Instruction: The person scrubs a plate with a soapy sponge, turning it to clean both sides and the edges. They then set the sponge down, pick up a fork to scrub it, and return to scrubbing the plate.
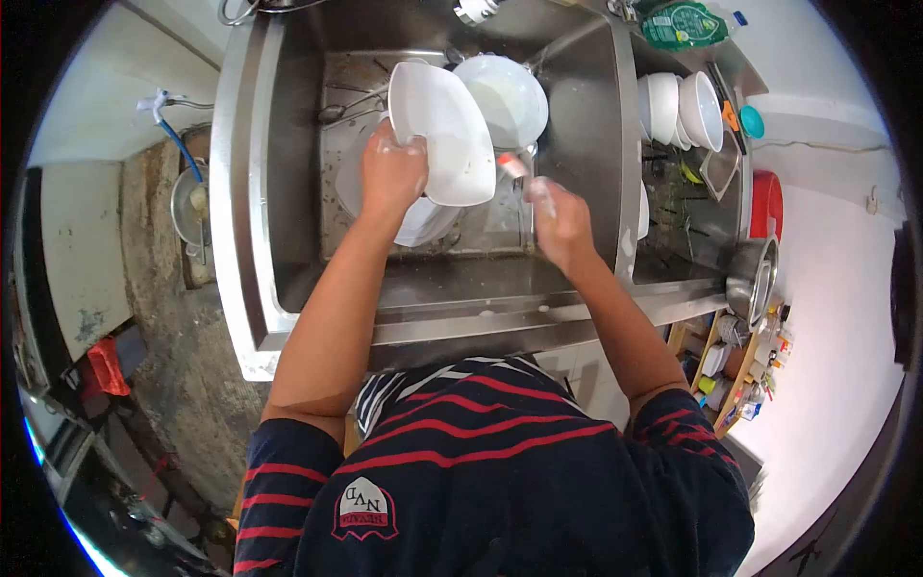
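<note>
My left hand grips the near left edge of a white angular dish, held tilted over the sink. My right hand is closed to the right of the dish, with white suds on its fingers. Just beyond those fingers shows a small red-and-white scrubbing tool, blurred, close to the dish's right edge; its grip is hard to make out. Below in the basin lie a round white bowl, more white dishes partly hidden under the held one, and metal utensils at the left.
On the right side, white bowls lean in a metal rack area beside a green bottle. Steel pots and a red basin stand past it. A faucet projects over the sink's back edge.
</note>
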The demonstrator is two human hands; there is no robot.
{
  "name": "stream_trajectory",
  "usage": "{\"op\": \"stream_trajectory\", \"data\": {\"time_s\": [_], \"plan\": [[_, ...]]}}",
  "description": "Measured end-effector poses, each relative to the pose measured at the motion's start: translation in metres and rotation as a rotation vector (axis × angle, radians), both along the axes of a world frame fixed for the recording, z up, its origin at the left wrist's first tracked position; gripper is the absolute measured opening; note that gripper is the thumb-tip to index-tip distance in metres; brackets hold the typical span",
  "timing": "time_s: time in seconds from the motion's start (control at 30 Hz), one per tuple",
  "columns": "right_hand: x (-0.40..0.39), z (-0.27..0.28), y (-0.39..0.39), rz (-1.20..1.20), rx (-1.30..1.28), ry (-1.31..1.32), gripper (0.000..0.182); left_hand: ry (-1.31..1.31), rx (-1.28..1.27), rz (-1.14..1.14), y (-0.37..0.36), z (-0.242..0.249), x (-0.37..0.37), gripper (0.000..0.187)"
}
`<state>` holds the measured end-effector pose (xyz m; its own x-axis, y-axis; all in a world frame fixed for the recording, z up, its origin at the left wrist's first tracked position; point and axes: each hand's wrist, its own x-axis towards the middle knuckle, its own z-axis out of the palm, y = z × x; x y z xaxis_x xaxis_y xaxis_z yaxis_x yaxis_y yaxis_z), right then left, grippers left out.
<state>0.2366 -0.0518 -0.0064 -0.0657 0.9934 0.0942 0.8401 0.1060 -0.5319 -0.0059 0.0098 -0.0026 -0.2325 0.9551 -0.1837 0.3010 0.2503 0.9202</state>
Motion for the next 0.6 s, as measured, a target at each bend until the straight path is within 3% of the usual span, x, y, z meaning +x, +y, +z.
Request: {"op": "stream_trajectory", "data": {"time_s": [0.07, 0.17, 0.27, 0.4, 0.47, 0.53, 0.57, 0.6], "plan": [[-0.024, 0.023, -0.009, 0.145, -0.131, 0.046, 0.022, 0.043, -0.041, -0.051, -0.002, -0.001, 0.003, 0.031], [-0.022, 0.006, -0.008, 0.226, -0.015, 0.082, 0.014, -0.002, -0.037, -0.098, -0.001, -0.008, 0.002, 0.030], [0.003, -0.020, 0.011, -0.016, -0.040, -0.104, 0.012, -0.134, -0.055, -0.088, -0.002, -0.009, 0.001, 0.029], [0.008, -0.012, 0.010, -0.129, 0.035, -0.007, 0.012, -0.164, -0.073, -0.088, -0.003, -0.003, 0.004, 0.028], [0.006, -0.006, -0.006, 0.055, 0.017, 0.141, 0.012, -0.126, -0.044, -0.078, -0.004, -0.006, 0.006, 0.028], [-0.008, 0.004, -0.014, 0.120, 0.069, 0.164, 0.013, -0.428, -0.169, -0.038, 0.000, -0.021, 0.003, 0.029], [-0.012, 0.007, -0.016, 0.185, 0.120, 0.186, 0.013, -0.429, -0.166, -0.041, 0.001, -0.015, 0.001, 0.029], [0.000, -0.001, -0.012, 0.161, 0.090, -0.028, 0.017, -0.387, -0.175, -0.107, 0.001, -0.008, -0.001, 0.030]]}}
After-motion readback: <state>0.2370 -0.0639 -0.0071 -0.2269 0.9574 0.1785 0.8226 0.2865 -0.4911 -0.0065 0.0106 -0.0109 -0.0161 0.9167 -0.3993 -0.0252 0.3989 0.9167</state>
